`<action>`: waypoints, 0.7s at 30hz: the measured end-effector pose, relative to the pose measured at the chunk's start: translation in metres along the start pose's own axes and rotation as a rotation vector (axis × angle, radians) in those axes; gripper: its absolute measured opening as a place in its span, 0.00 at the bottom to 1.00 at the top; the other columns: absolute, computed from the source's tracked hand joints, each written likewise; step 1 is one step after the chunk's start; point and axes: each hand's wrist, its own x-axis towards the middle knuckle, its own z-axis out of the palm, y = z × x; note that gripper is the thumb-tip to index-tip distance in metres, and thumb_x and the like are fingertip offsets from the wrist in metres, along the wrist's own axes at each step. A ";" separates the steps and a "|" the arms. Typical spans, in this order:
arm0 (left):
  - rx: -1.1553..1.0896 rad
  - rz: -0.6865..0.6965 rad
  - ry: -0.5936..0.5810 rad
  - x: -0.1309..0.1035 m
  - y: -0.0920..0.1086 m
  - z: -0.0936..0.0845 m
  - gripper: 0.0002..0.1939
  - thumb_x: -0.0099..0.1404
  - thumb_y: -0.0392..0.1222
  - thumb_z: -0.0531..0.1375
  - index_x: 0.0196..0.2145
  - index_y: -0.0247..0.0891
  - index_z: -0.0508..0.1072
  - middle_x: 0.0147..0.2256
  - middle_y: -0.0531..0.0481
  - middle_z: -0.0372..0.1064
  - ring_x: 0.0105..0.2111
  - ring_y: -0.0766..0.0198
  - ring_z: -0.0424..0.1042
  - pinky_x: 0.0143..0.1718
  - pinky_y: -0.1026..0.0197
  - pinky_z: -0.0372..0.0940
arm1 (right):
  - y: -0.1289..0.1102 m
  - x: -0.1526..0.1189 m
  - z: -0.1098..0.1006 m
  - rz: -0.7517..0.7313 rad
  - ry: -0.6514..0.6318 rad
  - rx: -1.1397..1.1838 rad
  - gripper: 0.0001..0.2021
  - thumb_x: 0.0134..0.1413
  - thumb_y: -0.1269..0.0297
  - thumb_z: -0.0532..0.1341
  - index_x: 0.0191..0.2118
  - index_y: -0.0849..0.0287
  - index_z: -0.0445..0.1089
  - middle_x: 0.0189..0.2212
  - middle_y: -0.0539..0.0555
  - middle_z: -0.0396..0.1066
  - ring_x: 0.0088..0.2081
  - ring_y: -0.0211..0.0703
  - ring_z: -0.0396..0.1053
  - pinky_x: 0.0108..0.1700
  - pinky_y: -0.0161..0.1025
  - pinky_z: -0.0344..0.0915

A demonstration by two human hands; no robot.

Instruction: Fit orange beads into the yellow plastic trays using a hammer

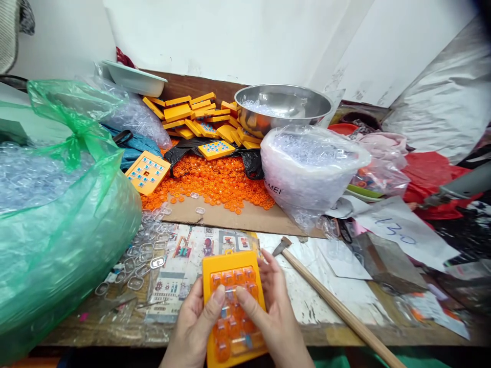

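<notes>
A flat yellow plastic frame (pixel 232 260) with rows of clear orange, dome-like pieces is held over the front edge of the bench. My left hand (pixel 197 322) grips its left side, and the thumb presses on the orange pieces. On the opposite side, my right hand (pixel 276 312) wraps round the edge, its thumb also on the pieces, close to the left thumb. Small blue parts show through the orange ones. Behind my hands lies a printed sheet (pixel 172 278). A hammer (pixel 284 245) with a wooden handle rests just right of my right hand.
Loose orange pieces (pixel 215 181) are heaped at the back on cardboard, below stacked yellow frames (pixel 178 112). A green bag (pixel 95 225) of clear parts bulges at left. A white bag (pixel 303 174) and a steel bowl (pixel 284 105) stand back right. Clear oval pieces (pixel 135 282) lie scattered.
</notes>
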 end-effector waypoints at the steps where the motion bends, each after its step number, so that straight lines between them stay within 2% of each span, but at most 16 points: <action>1: 0.039 0.027 0.008 0.001 -0.001 -0.001 0.21 0.57 0.45 0.67 0.47 0.36 0.72 0.48 0.39 0.75 0.50 0.46 0.72 0.54 0.49 0.65 | -0.003 0.002 0.000 0.127 -0.107 0.191 0.32 0.53 0.53 0.65 0.60 0.51 0.53 0.52 0.59 0.67 0.50 0.52 0.70 0.50 0.49 0.70; 3: 0.146 0.092 0.034 0.003 -0.003 -0.003 0.21 0.56 0.46 0.68 0.46 0.36 0.73 0.48 0.39 0.75 0.49 0.45 0.73 0.51 0.51 0.67 | -0.011 0.003 0.001 0.295 -0.188 0.463 0.30 0.52 0.56 0.66 0.57 0.54 0.55 0.52 0.58 0.70 0.52 0.51 0.70 0.53 0.47 0.68; 5: 0.243 0.143 0.062 0.006 -0.006 -0.006 0.21 0.56 0.47 0.68 0.45 0.36 0.73 0.48 0.40 0.75 0.49 0.45 0.73 0.48 0.52 0.69 | -0.014 0.004 0.004 0.314 -0.154 0.521 0.29 0.50 0.60 0.68 0.55 0.54 0.58 0.53 0.57 0.70 0.54 0.50 0.69 0.55 0.45 0.67; 7: 0.270 0.160 0.085 0.008 -0.008 -0.007 0.22 0.56 0.47 0.68 0.46 0.36 0.72 0.47 0.40 0.76 0.49 0.45 0.73 0.49 0.53 0.69 | -0.011 0.004 0.008 0.261 -0.108 0.468 0.28 0.50 0.60 0.68 0.56 0.55 0.58 0.53 0.58 0.70 0.54 0.51 0.69 0.53 0.46 0.69; 10: 0.198 0.137 0.114 0.010 -0.006 -0.005 0.27 0.57 0.46 0.68 0.52 0.36 0.69 0.48 0.40 0.75 0.50 0.45 0.72 0.52 0.51 0.67 | 0.000 0.006 0.016 0.166 -0.080 0.376 0.28 0.52 0.56 0.66 0.56 0.56 0.58 0.52 0.60 0.71 0.53 0.53 0.70 0.52 0.48 0.70; 14: 0.033 0.071 0.096 0.014 0.005 0.002 0.30 0.55 0.43 0.69 0.54 0.37 0.69 0.47 0.40 0.76 0.49 0.45 0.74 0.50 0.50 0.69 | -0.003 0.020 0.017 0.078 -0.157 0.214 0.23 0.54 0.51 0.64 0.52 0.56 0.64 0.44 0.59 0.76 0.44 0.52 0.76 0.44 0.48 0.75; 16: -0.029 0.019 0.081 0.018 0.013 0.002 0.28 0.55 0.41 0.69 0.54 0.36 0.69 0.47 0.40 0.76 0.47 0.47 0.75 0.50 0.50 0.69 | -0.022 0.040 0.006 -0.002 -0.164 0.055 0.25 0.50 0.49 0.66 0.50 0.57 0.68 0.43 0.59 0.76 0.41 0.52 0.77 0.40 0.48 0.76; 18: -0.051 -0.041 0.106 0.023 0.018 -0.001 0.27 0.57 0.39 0.68 0.53 0.35 0.69 0.45 0.40 0.77 0.45 0.48 0.76 0.50 0.48 0.69 | -0.053 0.071 -0.013 -0.125 -0.059 -0.150 0.29 0.42 0.52 0.71 0.50 0.57 0.69 0.49 0.61 0.73 0.41 0.53 0.76 0.38 0.48 0.76; 19: -0.059 -0.072 0.127 0.025 0.020 -0.003 0.26 0.57 0.38 0.67 0.53 0.35 0.69 0.44 0.39 0.77 0.44 0.48 0.77 0.50 0.46 0.69 | -0.071 0.091 -0.026 -0.204 0.014 -0.253 0.31 0.42 0.55 0.71 0.54 0.57 0.67 0.51 0.61 0.70 0.46 0.53 0.73 0.44 0.50 0.73; 21: -0.084 -0.117 0.158 0.029 0.021 -0.007 0.26 0.59 0.38 0.66 0.54 0.34 0.67 0.44 0.39 0.78 0.43 0.47 0.77 0.50 0.43 0.69 | -0.108 0.138 -0.052 -0.378 0.215 -0.444 0.32 0.49 0.58 0.68 0.59 0.60 0.62 0.55 0.61 0.65 0.53 0.52 0.67 0.55 0.50 0.63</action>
